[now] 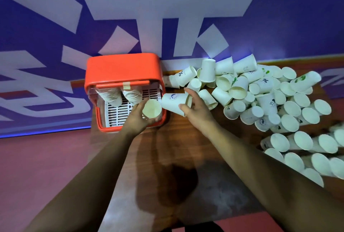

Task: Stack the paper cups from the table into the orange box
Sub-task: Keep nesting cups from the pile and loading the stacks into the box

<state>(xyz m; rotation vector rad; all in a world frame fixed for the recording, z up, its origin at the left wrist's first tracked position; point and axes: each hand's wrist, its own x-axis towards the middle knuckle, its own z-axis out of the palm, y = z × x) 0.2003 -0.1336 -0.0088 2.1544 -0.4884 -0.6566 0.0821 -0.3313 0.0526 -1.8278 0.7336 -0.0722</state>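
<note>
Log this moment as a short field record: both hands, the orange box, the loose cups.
orange plastic box: far left of the brown wooden table; two nested cup stacks inside on a white slatted insert
left hand: grips a white paper cup, mouth toward the camera, over the box's near right corner
right hand: holds a white paper cup with a blue print sideways, base toward the other held cup
loose cups: jumbled pile right of the box
</note>
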